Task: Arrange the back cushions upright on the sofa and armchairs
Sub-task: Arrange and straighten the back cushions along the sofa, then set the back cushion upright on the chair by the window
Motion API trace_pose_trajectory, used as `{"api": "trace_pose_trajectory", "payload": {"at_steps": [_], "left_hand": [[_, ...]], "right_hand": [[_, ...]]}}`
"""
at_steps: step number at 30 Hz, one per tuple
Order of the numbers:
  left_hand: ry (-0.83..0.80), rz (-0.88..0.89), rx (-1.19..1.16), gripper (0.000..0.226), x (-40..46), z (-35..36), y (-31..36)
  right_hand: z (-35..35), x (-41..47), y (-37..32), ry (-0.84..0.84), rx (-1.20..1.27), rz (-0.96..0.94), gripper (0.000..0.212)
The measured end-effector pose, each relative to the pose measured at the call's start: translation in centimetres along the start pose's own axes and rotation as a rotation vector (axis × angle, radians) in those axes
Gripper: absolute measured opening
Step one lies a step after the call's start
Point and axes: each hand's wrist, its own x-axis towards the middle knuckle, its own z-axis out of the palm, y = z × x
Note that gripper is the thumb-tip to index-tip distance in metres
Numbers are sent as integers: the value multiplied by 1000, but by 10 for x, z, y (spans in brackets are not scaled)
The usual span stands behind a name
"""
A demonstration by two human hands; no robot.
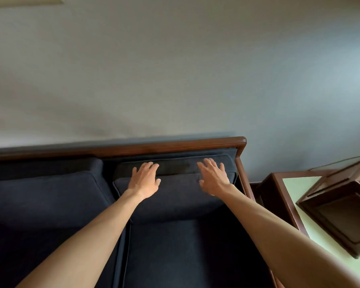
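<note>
1. Both bare forearms enter from the near edge and reach toward the far side of the sofa [216, 144].
2. Left hand [144, 179]: fingers spread and extended, palm flat against the upper front of the right back cushion [175, 196]; nothing is gripped.
3. Right hand [213, 177]: fingers likewise spread, palm flat on the same cushion near its right top corner; nothing is gripped.
4. Right back cushion: dark navy fabric with piped edges, standing upright against the sofa's wooden back rail, its lower edge resting on the seat cushion [185, 252].
5. Left back cushion [44, 194]: same fabric, just beside the right one, also leaning on the back rail.
6. Room: a pale plain wall [175, 69] rises behind the sofa. To the right, a dark wooden side table [279, 196] with a light top carries a dark wooden box-shaped object [345, 208].
7. Relative position: both hands lie on the cushion's top half, left hand toward its left side, right hand toward its right.
</note>
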Motion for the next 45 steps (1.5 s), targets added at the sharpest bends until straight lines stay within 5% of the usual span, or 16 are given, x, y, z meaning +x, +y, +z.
{"api": "trace_pose_trajectory", "payload": {"at_steps": [10, 21, 30, 39, 45], "left_hand": [[190, 190, -174, 17, -69, -141, 105], [287, 636, -179, 17, -196, -213, 307], [221, 952, -104, 10, -303, -175, 534], [-17, 1200, -180, 15, -467, -30, 774], [-177, 1267, -70, 20, -509, 66, 854]], "right_hand": [[-149, -127, -9, 259, 173, 119, 33], [-234, -360, 67, 529, 162, 347, 32], [-223, -578, 206, 586, 134, 703, 32], [-117, -860, 340, 530, 276, 1132, 31], [-38, -933, 398, 519, 455, 1291, 25]]}}
